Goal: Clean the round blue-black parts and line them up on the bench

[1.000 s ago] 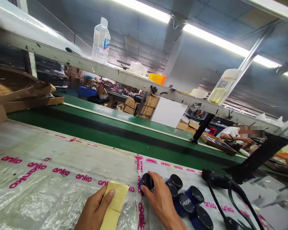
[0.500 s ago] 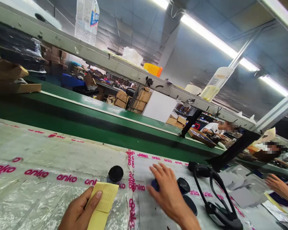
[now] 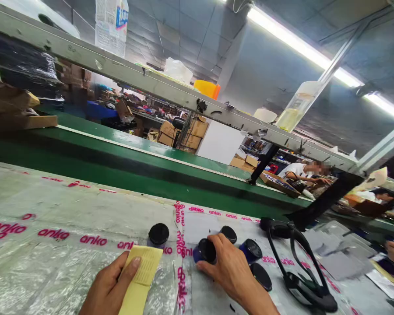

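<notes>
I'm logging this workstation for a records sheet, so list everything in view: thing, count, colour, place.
small jars: five visible, dark blue with black lids; one stands alone left of the tape seam, four grouped by the right hand
label sheet: one, pale yellow, under the left thumb
plastic sheeting: clear with pink anko print, covers the table
black strap device: one, right of the jars
conveyor belt: green, behind the table
overhead shelf rail: grey metal, above the belt
water bottle: one, clear, on the rail
orange container: one, on the rail
cardboard boxes: brown, several, background
co-worker: seated far right, white top
left hand: holds the label sheet
right hand: grips one jar
</notes>
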`<control>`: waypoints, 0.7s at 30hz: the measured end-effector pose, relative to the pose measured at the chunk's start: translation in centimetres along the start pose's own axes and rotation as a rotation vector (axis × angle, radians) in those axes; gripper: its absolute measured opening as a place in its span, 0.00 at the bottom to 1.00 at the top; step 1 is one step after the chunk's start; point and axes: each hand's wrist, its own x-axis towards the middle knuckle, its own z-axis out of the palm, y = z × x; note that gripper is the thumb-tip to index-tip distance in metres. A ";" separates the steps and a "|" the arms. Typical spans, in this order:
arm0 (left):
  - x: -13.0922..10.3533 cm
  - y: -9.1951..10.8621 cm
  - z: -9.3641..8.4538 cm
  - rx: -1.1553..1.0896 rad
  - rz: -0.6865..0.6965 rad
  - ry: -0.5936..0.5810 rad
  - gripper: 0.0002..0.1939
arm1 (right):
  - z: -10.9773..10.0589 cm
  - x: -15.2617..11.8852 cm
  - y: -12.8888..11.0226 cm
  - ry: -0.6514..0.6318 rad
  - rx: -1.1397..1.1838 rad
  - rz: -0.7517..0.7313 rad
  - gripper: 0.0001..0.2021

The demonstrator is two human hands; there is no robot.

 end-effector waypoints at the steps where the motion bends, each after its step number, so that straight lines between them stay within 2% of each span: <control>1: 0.1 -0.2 -0.1 0.006 0.015 -0.016 0.28 | -0.4 -0.2 0.0 -0.038 -0.006 -0.030 0.33; 4: 0.5 -0.6 -0.4 0.100 0.118 -0.024 0.26 | -1.8 -0.5 0.1 -0.150 -0.043 -0.251 0.43; 6: 0.8 -0.6 -0.5 0.234 0.336 -0.010 0.21 | -2.3 -0.1 -0.2 -0.170 -0.073 -0.345 0.40; 7: 0.9 -0.5 -0.5 0.315 0.496 -0.016 0.18 | -2.3 0.2 -0.5 -0.144 -0.098 -0.321 0.34; 9: 0.9 0.0 -0.5 0.495 0.797 -0.077 0.11 | -1.8 0.9 -1.3 -0.063 -0.181 -0.180 0.23; 11: 0.8 0.5 -0.7 0.674 0.947 -0.173 0.09 | -1.1 1.3 -1.7 -0.003 -0.278 -0.044 0.27; 13: 0.9 0.7 -1.3 0.801 0.954 -0.196 0.11 | -0.5 1.3 -1.5 -0.003 -0.284 -0.057 0.30; 15: 1.2 0.5 -2.4 0.831 0.892 -0.125 0.13 | -0.2 1.0 -0.6 -0.064 -0.176 -0.179 0.30; 17: 1.7 0.4 -3.9 0.780 0.705 -0.050 0.17 | 0.0 0.9 0.3 -0.125 -0.065 -0.278 0.31; 18: 2.0 0.4 -4.6 0.734 0.589 -0.035 0.19 | 0.0 0.9 0.6 -0.140 -0.041 -0.281 0.30; 20: 2.3 0.5 -5.6 0.638 0.398 -0.046 0.23 | 0.1 1.2 0.6 -0.125 -0.051 -0.194 0.26; 21: 2.4 0.6 -5.9 0.591 0.350 -0.055 0.24 | 0.1 1.5 0.3 -0.121 -0.073 -0.144 0.25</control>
